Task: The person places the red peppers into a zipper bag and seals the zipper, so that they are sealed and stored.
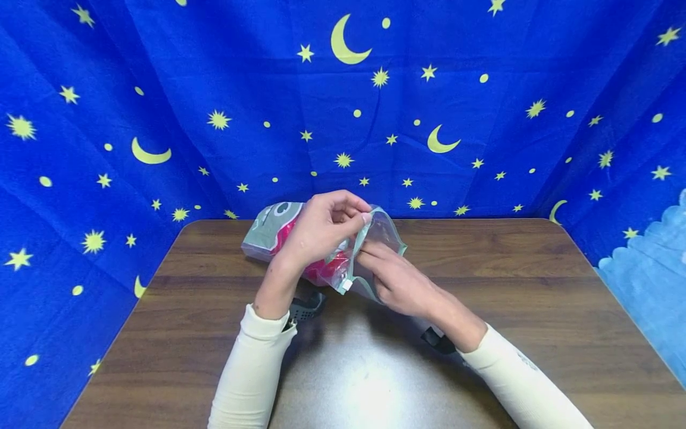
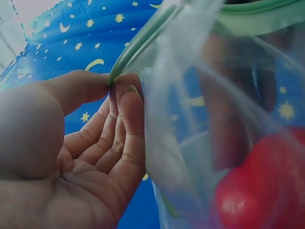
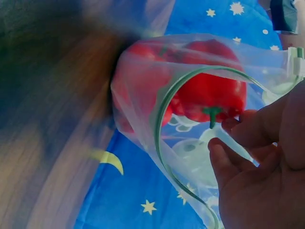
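A clear zip bag (image 1: 262, 238) with a green rim, a white slider (image 1: 347, 285) and a printed cartoon eye lies on its side at the table's back. Its mouth faces right. My left hand (image 1: 321, 229) pinches the upper rim between thumb and index finger, the other fingers loosely bent. My right hand (image 1: 404, 283) reaches into the mouth. In the right wrist view its extended fingers (image 3: 221, 160) are beside a red bell pepper (image 3: 207, 93) with a green stem; whether they touch it I cannot tell. Another red pepper (image 3: 143, 71) shows through the plastic.
The brown wooden table (image 1: 536, 286) ends at a blue curtain (image 1: 257, 77) with yellow moons and stars. A light-blue cloth (image 1: 648, 286) hangs at the right. Dark wrist devices (image 1: 308, 307) sit under both forearms.
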Motion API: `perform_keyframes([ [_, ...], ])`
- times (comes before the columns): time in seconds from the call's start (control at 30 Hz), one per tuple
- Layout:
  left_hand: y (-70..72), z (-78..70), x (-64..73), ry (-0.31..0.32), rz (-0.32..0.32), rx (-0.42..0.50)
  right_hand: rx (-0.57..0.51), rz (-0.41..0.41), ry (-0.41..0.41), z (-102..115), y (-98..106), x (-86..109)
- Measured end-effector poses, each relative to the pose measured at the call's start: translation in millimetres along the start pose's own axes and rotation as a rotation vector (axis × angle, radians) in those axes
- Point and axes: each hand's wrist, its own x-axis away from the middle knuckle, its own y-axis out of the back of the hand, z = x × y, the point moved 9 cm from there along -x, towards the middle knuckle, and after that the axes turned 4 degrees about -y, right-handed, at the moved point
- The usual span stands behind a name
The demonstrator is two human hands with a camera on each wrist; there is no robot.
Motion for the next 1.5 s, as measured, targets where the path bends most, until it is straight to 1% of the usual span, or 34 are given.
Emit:
perform_keyframes([
  [0.3, 1.5, 5.7, -0.5, 0.01, -0.003, -0.016, -0.045, -0.007, -0.124, -11.2, 9.9, 5.1],
  [0.5, 2.7, 7.2, -0.5, 0.014, -0.005, -0.018, -0.083, -0.035, -0.165, -13.7, 17.6, 5.7],
  [0.67, 1.7, 8.2, -1.8, 0.014, -0.004, -0.009, -0.128, -0.053, -0.217, -19.0, 24.0, 8.3],
  [0.77, 0.8, 8.7, -2.3, 0.017, -0.003, -0.006, -0.133, -0.071, -0.24, -21.3, 28.0, 11.2],
  [0.9, 1.1, 9.7, -3.0, 0.013, -0.016, -0.006, -0.126, -0.113, -0.232, -21.8, 34.4, 14.5],
  [1.03, 4.6, 11.3, -4.1, 0.013, -0.068, 0.02, -0.122, -0.158, -0.217, -23.3, 39.8, 18.4],
  [1.23, 8.9, 19.2, -5.3, 0.061, -0.158, 0.109, -0.166, -0.217, -0.215, -26.5, 45.8, 22.7],
  [1.33, 9.6, 21.7, -5.9, 0.071, -0.199, 0.161, -0.197, -0.255, -0.245, -29.5, 49.0, 25.3],
  [1.5, 14.1, 22.9, -6.4, 0.064, -0.282, 0.239, -0.266, -0.299, -0.332, -35.1, 52.7, 30.4],
])
